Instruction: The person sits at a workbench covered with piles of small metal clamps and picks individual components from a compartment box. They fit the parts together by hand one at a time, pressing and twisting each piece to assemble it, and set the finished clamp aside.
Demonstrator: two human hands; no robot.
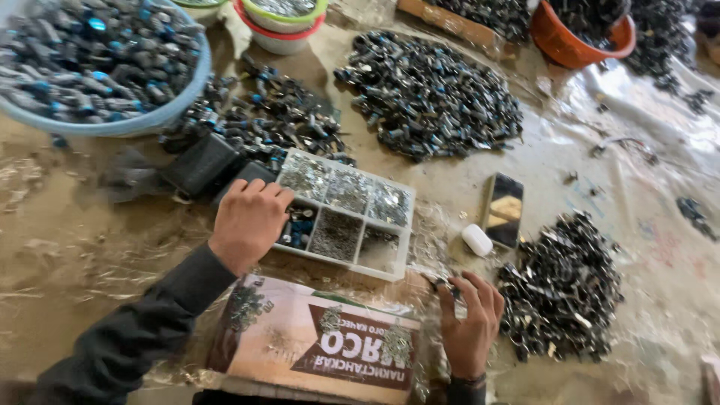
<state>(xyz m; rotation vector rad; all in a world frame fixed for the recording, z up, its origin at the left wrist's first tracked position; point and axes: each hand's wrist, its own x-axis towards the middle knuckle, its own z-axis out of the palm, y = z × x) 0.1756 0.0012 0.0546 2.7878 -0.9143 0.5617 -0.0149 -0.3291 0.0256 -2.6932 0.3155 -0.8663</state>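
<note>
My left hand lies palm down on the near-left corner of the clear compartment box, fingers curled loosely over its rim and into the corner cell that holds dark and blue bits; whether they grip any piece there I cannot tell. My right hand sits near the front edge of the table, fingers bent, with thumb and forefinger pinched on a small dark metal part. Between my wrists lies a flat printed cardboard sheet with a few small parts scattered on it. Just right of my right hand is a heap of dark metal clips. Beyond that hand stand a small white case and a phone lying flat, side by side. Farther back sits a big pile of black and blue pieces, and at the far-left corner a blue basin full of the same.
</note>
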